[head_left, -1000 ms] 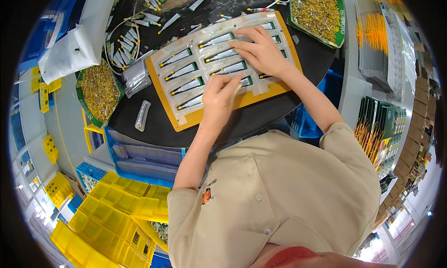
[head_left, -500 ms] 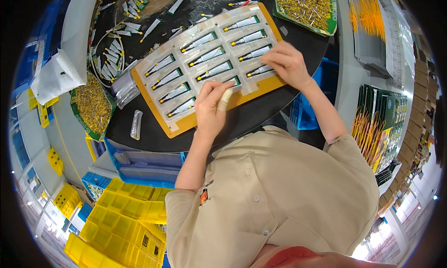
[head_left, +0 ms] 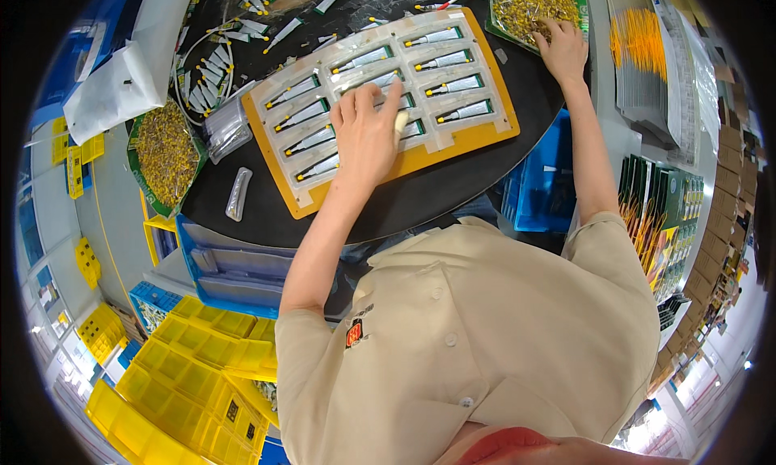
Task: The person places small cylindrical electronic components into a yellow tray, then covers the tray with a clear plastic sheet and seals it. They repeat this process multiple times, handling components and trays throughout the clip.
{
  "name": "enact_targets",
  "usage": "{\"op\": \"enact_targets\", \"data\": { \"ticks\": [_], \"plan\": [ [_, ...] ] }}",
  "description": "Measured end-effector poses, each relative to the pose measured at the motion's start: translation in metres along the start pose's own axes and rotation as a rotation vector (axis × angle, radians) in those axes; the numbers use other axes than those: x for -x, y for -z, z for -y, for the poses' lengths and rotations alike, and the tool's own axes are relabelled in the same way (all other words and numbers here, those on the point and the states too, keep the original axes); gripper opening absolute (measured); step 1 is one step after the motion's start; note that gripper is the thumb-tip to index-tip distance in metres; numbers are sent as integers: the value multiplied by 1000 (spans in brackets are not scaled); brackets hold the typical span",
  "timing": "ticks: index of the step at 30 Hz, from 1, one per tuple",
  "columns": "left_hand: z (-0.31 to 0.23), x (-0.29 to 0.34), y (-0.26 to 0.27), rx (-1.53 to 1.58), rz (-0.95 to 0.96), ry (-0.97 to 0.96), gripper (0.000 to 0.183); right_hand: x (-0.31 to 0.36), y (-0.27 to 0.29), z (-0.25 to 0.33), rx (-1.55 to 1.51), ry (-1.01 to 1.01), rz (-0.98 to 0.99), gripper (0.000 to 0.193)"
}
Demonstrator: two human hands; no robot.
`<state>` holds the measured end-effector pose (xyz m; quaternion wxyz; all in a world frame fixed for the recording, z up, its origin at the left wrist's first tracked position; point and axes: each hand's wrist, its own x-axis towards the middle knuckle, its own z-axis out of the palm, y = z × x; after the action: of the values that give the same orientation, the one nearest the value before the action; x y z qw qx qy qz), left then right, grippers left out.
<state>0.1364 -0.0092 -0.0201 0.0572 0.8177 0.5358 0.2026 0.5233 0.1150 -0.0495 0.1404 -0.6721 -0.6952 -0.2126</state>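
Note:
An orange board (head_left: 465, 140) lies on the round black table (head_left: 404, 202). A clear blister sheet (head_left: 388, 65) with several small tubes in its pockets covers the board. My left hand (head_left: 365, 134) rests flat on the sheet's middle, fingers spread, with a small pale piece by the thumb. My right hand (head_left: 560, 51) reaches into a green tray of small yellow caps (head_left: 517, 0) at the table's far right, fingers curled down among the caps.
A second green tray of yellow caps (head_left: 164, 148) sits at the table's left. Loose tubes (head_left: 212, 85) and a sealed packet (head_left: 238, 194) lie nearby. Blue bins (head_left: 234, 275) and yellow crates (head_left: 202, 368) stand below; packaging stacks (head_left: 655, 49) stand at right.
My right hand left the blister sheet and went to the tray of yellow caps at the far right. My left hand slid further onto the sheet's middle.

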Motion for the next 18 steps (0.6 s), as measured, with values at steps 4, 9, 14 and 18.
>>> {"op": "enact_targets", "data": {
  "ticks": [4,9,14,18],
  "plan": [
    [20,-10,-1,-100,22,-9,47,-7,-15,-21,7,88,121,16],
    [40,-6,7,-153,58,-73,48,-13,-5,-20,79,171,87,11],
    [58,-16,18,-226,103,-50,54,-22,1,-43,20,211,-2,11],
    [87,-13,35,-286,68,40,48,-36,16,-64,21,220,-2,11]
  ]
}}
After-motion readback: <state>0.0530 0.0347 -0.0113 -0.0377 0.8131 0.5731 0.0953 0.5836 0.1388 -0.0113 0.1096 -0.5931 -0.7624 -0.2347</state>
